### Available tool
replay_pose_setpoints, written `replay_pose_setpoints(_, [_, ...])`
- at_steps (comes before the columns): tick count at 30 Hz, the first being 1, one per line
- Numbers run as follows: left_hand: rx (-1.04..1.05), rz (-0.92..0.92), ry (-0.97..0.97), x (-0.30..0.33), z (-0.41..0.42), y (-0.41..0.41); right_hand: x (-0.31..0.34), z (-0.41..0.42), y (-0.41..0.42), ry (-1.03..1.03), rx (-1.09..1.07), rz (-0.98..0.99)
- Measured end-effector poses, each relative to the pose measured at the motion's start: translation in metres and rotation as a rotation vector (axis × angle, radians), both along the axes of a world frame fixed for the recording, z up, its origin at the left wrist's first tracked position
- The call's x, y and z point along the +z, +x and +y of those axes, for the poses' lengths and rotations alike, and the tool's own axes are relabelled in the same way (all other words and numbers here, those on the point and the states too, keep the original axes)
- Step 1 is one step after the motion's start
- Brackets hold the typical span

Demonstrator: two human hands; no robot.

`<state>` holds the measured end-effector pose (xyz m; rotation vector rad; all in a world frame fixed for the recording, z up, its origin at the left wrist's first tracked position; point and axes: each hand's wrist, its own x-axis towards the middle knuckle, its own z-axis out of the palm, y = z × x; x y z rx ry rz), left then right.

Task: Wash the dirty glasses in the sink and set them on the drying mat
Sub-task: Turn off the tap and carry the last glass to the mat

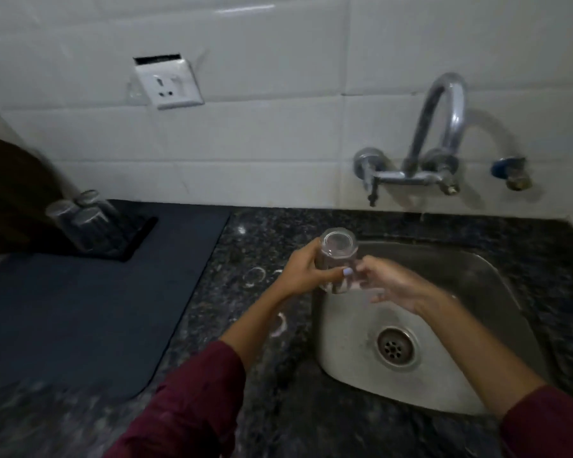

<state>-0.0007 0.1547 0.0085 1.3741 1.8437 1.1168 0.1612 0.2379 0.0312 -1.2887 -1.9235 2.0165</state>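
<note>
Currently a glass [338, 259] is being gripped base-up by the left hand [303, 271], fingers curled round it, over the sink's [477, 325] left rim. It is being pinched lower right by the right hand [389, 285].

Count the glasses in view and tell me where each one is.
4. One glass is held upside down by both hands over the sink's left edge. Three glasses stand upside down, clustered on the small black mat at far left; more could hide behind them.
</note>
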Motion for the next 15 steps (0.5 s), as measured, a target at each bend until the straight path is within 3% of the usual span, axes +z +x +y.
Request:
replay_pose_setpoints(4, [0.168, -0.217, 0.035, 0.014, -0.014, -0.048, -0.007, -0.018, -0.071, 0.606, 0.196, 0.103])
replay_pose_setpoints(6, [0.214, -0.247, 0.045, 0.023, -0.026, -0.076, -0.002, -0.034, -0.117, 0.76, 0.124, 0.134])
replay_pose_setpoints(9, [0.202, -0.231, 0.02, 0.031, -0.056, -0.137, 0.01, -0.061, -0.192, 0.802, 0.008, 0.157])
replay_pose_setpoints(11, [0.254, -0.241, -0.007, 0.035, -0.081, -0.181, 0.014, -0.074, -0.243, 0.768, 0.046, 0.164])
replay_pose_setpoints(15, [0.538, -0.173, -0.001, 0.026, -0.141, -0.273, 0.006, -0.092, -0.354, 0.697, 0.155, 0.16])
